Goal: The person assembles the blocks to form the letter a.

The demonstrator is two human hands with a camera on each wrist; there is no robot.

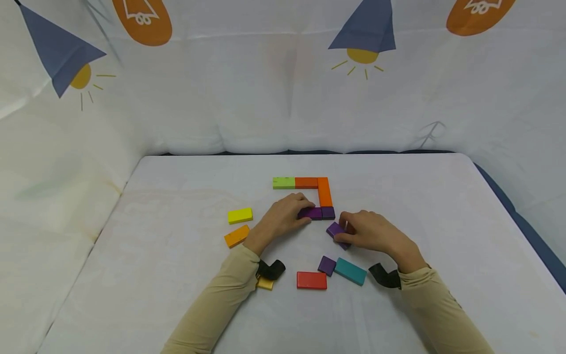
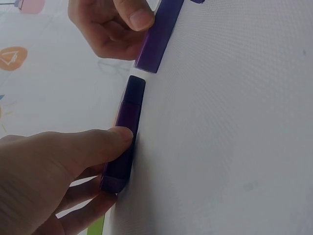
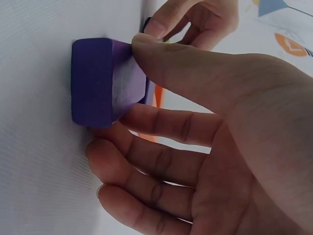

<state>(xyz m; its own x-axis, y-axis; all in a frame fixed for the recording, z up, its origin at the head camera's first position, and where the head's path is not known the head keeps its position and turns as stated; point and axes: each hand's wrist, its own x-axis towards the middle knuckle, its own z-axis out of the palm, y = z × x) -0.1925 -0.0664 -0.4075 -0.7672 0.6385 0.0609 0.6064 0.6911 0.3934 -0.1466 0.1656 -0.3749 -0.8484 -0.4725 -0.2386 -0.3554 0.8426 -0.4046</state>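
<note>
My left hand [image 1: 283, 216] pinches a long purple block [image 1: 315, 214] between thumb and fingers. At that block's right end sits a short dark purple block [image 1: 328, 213]. An upright-running orange block [image 1: 325, 192] reaches from there to a second orange block [image 1: 306, 183], with a lime green block [image 1: 283, 183] on its left. My right hand [image 1: 378, 233] holds another purple block [image 1: 334, 229], thumb on one side and fingers on the other. It lies slanted, just below and right of the row. In the left wrist view, a small gap separates this purple block [image 2: 159, 41] from the dark end block [image 2: 134, 89].
Yellow [image 1: 240, 216] and amber [image 1: 237, 236] blocks lie left of my left hand. Nearer me are a red block [image 1: 311, 280], a small purple block [image 1: 326, 265] and a teal block [image 1: 351, 271]. Another yellow block [image 1: 265, 283] is partly hidden by my left wrist.
</note>
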